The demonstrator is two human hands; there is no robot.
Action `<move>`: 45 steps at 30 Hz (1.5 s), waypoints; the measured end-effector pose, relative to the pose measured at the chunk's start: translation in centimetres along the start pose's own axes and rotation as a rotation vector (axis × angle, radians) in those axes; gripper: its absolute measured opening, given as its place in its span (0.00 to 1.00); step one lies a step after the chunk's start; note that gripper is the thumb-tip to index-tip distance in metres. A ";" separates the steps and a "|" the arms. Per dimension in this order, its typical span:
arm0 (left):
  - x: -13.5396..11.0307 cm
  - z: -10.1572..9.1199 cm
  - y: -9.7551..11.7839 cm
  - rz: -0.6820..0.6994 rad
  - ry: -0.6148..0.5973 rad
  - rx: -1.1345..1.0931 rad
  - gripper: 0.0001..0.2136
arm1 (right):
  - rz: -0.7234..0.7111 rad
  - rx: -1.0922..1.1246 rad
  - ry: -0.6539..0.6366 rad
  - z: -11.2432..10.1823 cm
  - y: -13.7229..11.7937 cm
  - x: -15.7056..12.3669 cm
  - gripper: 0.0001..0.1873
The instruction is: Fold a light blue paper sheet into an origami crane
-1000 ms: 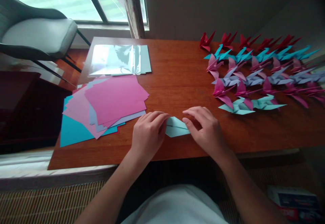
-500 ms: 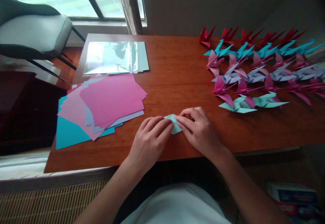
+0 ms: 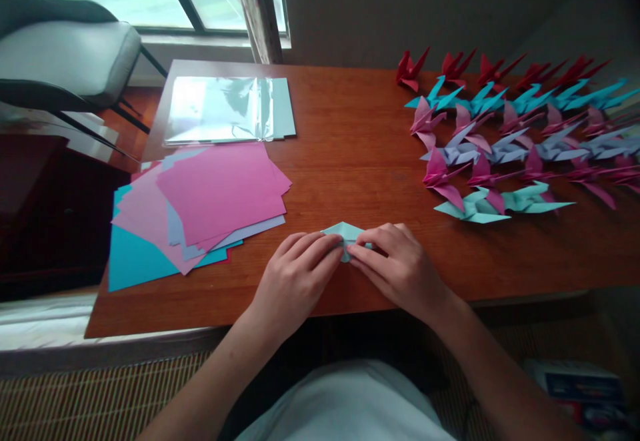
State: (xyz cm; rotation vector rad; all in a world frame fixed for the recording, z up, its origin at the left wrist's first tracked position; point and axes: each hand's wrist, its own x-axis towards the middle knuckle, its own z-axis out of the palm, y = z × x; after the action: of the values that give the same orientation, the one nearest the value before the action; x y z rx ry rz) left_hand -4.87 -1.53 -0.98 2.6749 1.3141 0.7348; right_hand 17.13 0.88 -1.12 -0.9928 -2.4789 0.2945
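A small, partly folded piece of light blue paper [image 3: 343, 233] lies on the wooden table [image 3: 350, 141] near its front edge. My left hand [image 3: 295, 274] presses on its left side with the fingers curled down onto it. My right hand [image 3: 400, 267] covers its right side, fingertips pinching a fold. Most of the paper is hidden under both hands; only its top point shows.
A loose pile of pink, lilac and blue paper sheets [image 3: 200, 204] lies to the left, behind it a clear plastic sleeve [image 3: 223, 111]. Rows of several folded paper cranes [image 3: 505, 134] fill the right of the table. A grey chair [image 3: 65, 54] stands at far left.
My hands have closed in over the light blue paper, folding it narrower; a second ago it lay wider and mostly uncovered between them.
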 end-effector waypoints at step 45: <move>1.2 0.2 0.6 -0.290 -0.089 -0.124 0.09 | 0.435 0.196 0.084 1.2 -1.8 0.8 0.03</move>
State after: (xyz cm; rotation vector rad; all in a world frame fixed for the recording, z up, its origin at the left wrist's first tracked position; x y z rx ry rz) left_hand -3.66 -0.95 -0.51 2.3243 1.5333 0.6307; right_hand 15.02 0.09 -1.26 -1.4184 -2.0912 0.6055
